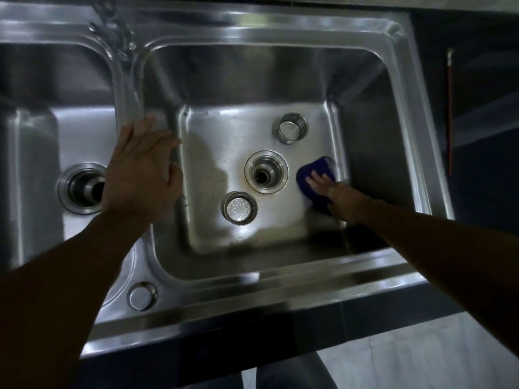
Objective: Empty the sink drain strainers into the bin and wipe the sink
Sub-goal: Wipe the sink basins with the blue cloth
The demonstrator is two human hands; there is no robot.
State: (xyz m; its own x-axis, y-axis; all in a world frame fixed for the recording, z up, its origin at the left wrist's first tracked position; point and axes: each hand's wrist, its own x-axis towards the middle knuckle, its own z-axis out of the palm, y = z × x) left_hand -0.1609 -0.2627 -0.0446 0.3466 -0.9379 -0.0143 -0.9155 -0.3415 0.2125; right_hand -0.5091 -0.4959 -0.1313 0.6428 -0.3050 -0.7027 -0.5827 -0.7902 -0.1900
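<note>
Left forearm (56, 276) and right forearm (435, 242) are extending from the lower edge of the head view across the front rim of the stainless double sink (252, 279).

1. Left hand (140, 169) is resting palm down, with fingers spread, on the divider (132, 88) between the two basins. It is holding nothing.
2. Right hand (332, 193) is lying inside the right basin (224, 127), with straight fingers pressing flat on a blue cloth (317, 167).
3. Blue cloth is lying on the basin floor at the foot of the right wall, just beside the right drain (266, 172), which is standing open.
4. Two strainers are sitting out of the drains on the floor of the right basin. Near strainer (238, 207) is standing upright in front of the right drain and is showing its perforated bottom. Far strainer (290, 127) is standing behind the drain, toward the back wall. Contents of either strainer are not discernible.
5. Left drain (81, 188) in the left basin (78, 130) is also standing open, partly hidden by the left hand.

Faucet (112, 29) is rising from the back rim above the divider. Round cap (141, 296) is sitting on the front rim. Thin red rod (450, 108) is lying on the dark table to the right of the sink.
</note>
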